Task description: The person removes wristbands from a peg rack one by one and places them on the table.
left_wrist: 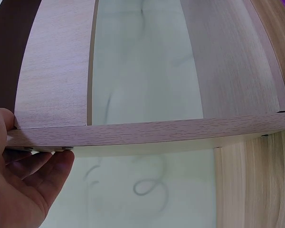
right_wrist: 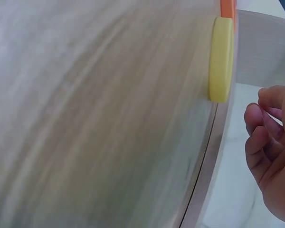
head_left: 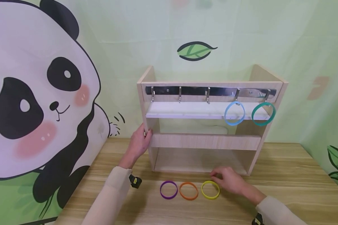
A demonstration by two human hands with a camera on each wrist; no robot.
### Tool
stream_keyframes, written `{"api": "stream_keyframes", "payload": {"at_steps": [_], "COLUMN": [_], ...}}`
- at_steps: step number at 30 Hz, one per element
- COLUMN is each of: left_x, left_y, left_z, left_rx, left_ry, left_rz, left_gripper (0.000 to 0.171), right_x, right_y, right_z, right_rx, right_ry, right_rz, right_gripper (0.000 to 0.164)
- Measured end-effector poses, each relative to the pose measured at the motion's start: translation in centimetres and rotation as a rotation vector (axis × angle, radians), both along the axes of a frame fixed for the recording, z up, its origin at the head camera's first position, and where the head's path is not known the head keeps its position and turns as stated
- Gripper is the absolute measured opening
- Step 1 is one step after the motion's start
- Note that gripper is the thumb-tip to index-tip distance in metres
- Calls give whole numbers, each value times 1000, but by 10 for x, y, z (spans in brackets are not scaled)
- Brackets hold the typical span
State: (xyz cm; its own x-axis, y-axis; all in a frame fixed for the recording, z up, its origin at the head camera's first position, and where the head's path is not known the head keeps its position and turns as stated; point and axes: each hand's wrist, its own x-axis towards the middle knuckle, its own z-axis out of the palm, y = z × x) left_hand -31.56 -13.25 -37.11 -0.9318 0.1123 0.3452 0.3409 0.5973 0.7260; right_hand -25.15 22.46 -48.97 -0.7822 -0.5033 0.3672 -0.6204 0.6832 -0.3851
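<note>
The yellow wristband (right_wrist: 221, 59) looks light and rubbery; pinch its right rim. Left hand (head_left: 138, 141) grips the rack's left panel (left_wrist: 147, 133); right hand (head_left: 229, 179), loosely curled, holds nothing.

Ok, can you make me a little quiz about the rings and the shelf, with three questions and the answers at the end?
1. Which ring hangs next to the light blue ring?
2. True or false: on the table, the orange ring lies between the purple ring and the yellow ring.
3. What does the left hand grip? A) the orange ring; B) the side of the wooden shelf; C) a hook.

Key: 1. The green ring. 2. True. 3. B.
</note>
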Motion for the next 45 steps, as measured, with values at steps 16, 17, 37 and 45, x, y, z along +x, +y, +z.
{"api": "stream_keyframes", "payload": {"at_steps": [16, 17, 37, 45], "left_x": [2, 2, 0, 1], "left_y": [0, 0, 0, 0], "left_z": [1, 1, 0, 1], "left_rx": [0, -1, -5, -8], "left_ry": [23, 22, 1, 4], "left_rz": [-6, -4, -3, -4], "left_gripper": [41, 41, 44, 44], "right_x": [10, 11, 24, 27], "right_y": [5, 5, 14, 17], "right_z": [24, 27, 82, 103], "right_rx": [-135, -139, -244, -256], "right_ry": [45, 49, 282, 295], "right_rz": [5, -1, -55, -94], "right_gripper": [6, 7, 17, 16]}}
